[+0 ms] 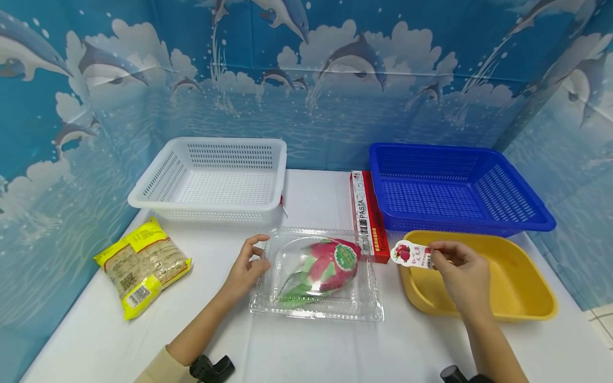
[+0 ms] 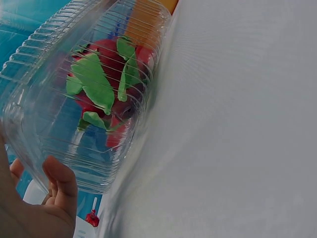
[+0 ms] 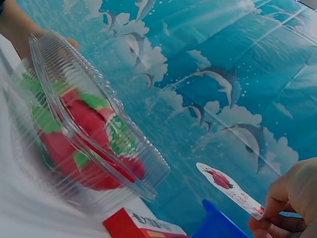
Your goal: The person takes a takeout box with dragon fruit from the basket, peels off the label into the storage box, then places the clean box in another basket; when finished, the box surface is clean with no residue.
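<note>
A clear plastic clamshell box (image 1: pixel 369 298) lies closed on the table with a red and green dragon fruit (image 1: pixel 325 266) inside. A round green sticker (image 1: pixel 346 257) shows through the lid. My left hand (image 1: pixel 246 271) holds the box's left side, its thumb and curved fingers at the rim; in the left wrist view the thumb (image 2: pixel 60 183) overlaps the box's corner. Between thumb and fingertips my right hand (image 1: pixel 462 274) pinches a white paper label (image 1: pixel 411 254) printed with a dragon fruit picture. That label (image 3: pixel 230 188) is held up, apart from the box.
Behind the box stand a white basket (image 1: pixel 158 205) on the left and a blue basket (image 1: pixel 460 226) on the right. A red pasta box (image 1: pixel 371 213) lies beside the blue one. Under my right hand is a yellow basin (image 1: pixel 522 298). A yellow bag of grain (image 1: pixel 146 263) lies far left.
</note>
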### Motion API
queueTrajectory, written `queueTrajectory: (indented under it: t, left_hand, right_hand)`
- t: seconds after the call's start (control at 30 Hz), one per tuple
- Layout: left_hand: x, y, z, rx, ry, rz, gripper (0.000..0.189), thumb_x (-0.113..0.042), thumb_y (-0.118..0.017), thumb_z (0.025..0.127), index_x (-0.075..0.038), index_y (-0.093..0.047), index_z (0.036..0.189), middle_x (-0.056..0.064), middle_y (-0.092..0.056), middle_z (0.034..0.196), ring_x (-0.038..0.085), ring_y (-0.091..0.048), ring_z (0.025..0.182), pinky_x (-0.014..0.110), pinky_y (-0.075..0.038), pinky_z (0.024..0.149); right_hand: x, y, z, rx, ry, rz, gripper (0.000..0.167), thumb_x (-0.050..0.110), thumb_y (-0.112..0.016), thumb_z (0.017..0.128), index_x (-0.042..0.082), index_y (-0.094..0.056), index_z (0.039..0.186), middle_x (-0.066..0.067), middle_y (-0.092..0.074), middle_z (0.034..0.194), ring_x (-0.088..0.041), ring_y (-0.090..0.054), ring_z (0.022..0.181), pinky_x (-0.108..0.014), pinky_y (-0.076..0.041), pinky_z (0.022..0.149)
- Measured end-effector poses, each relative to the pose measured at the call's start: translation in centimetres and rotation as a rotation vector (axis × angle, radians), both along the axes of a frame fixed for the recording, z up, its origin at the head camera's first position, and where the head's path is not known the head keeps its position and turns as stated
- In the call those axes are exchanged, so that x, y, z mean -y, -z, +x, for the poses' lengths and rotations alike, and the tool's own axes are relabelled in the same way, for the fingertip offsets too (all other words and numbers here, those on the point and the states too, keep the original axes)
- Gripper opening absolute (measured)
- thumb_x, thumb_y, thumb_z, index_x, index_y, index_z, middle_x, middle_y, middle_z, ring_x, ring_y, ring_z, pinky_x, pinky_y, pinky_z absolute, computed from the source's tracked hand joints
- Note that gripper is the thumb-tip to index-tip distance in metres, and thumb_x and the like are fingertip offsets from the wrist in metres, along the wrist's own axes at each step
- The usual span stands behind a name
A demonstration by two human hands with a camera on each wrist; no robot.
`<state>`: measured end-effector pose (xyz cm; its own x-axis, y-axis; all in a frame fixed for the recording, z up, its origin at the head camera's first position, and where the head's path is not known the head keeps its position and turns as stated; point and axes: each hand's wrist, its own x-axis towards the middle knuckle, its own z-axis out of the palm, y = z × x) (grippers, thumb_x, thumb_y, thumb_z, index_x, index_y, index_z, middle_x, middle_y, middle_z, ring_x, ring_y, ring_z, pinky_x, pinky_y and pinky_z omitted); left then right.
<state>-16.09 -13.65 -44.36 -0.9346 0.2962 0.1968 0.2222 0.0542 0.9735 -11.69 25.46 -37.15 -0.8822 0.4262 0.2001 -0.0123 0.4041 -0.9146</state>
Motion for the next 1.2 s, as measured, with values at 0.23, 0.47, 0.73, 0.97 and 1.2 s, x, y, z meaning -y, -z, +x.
queueTrajectory:
  t: [0.23, 0.47, 0.73, 0.97, 1.2]
  left_hand:
    - [0.0, -0.1, 0.1, -0.003, -0.001, -0.001, 0.055, -0.004, -0.054, 0.088, -0.009, -0.035, 0.139, 0.014, -0.041, 0.101, 0.017, -0.054, 0.064, 0.024, -0.048, 0.055]
    - [-0.1, 0.0, 0.0, -0.001, 0.001, 0.001, 0.054, -0.004, -0.054, 0.088, -0.008, -0.035, 0.139, 0.015, -0.042, 0.100, 0.016, -0.055, 0.064, 0.025, -0.048, 0.055]
    - [-0.1, -0.1, 0.0, -0.009, 0.001, -0.003, 0.055, -0.005, -0.054, 0.088, -0.007, -0.034, 0.139, 0.016, -0.042, 0.101, 0.016, -0.054, 0.063, 0.025, -0.047, 0.056]
    - [-0.1, -0.2, 0.1, 0.006, -0.017, -0.038, 0.050, -0.006, -0.053, 0.089, -0.010, -0.041, 0.138, 0.017, -0.041, 0.105, 0.019, -0.054, 0.066, 0.027, -0.047, 0.059]
    - [0.0, -0.2, 0.0, 0.017, -0.007, -0.060, 0.049, -0.009, -0.053, 0.092, -0.013, -0.043, 0.139, 0.018, -0.041, 0.107, 0.020, -0.055, 0.068, 0.028, -0.047, 0.061]
  right_hand:
    - [-0.8, 0.2, -0.1, 0.014, 0.042, 0.010, 0.010, -0.001, -0.063, 0.088, -0.006, -0.067, 0.096, 0.002, -0.068, 0.081, -0.004, -0.059, 0.064, -0.011, -0.049, 0.059]
    - [-2.4, 0.6, -0.4, 0.082, 0.116, 0.056, 0.013, 0.006, -0.063, 0.090, -0.001, -0.068, 0.100, 0.019, -0.062, 0.075, -0.002, -0.056, 0.066, -0.013, -0.045, 0.051]
    - [-3.8, 0.9, -0.6, 0.216, 0.134, 0.189, 0.023, 0.013, -0.061, 0.094, 0.000, -0.066, 0.112, -0.003, -0.063, 0.092, -0.007, -0.051, 0.077, -0.012, -0.045, 0.055]
    - [-4.8, 1.5, -0.4, 0.259, 0.022, 0.393, 0.024, 0.008, -0.060, 0.093, -0.006, -0.063, 0.112, -0.020, -0.060, 0.099, -0.027, -0.049, 0.088, -0.010, -0.039, 0.056]
    - [-5.4, 2.1, -0.8, 0.303, -0.117, 0.501, 0.023, 0.004, -0.061, 0.089, -0.007, -0.061, 0.110, -0.018, -0.060, 0.091, -0.031, -0.054, 0.081, -0.018, -0.043, 0.058]
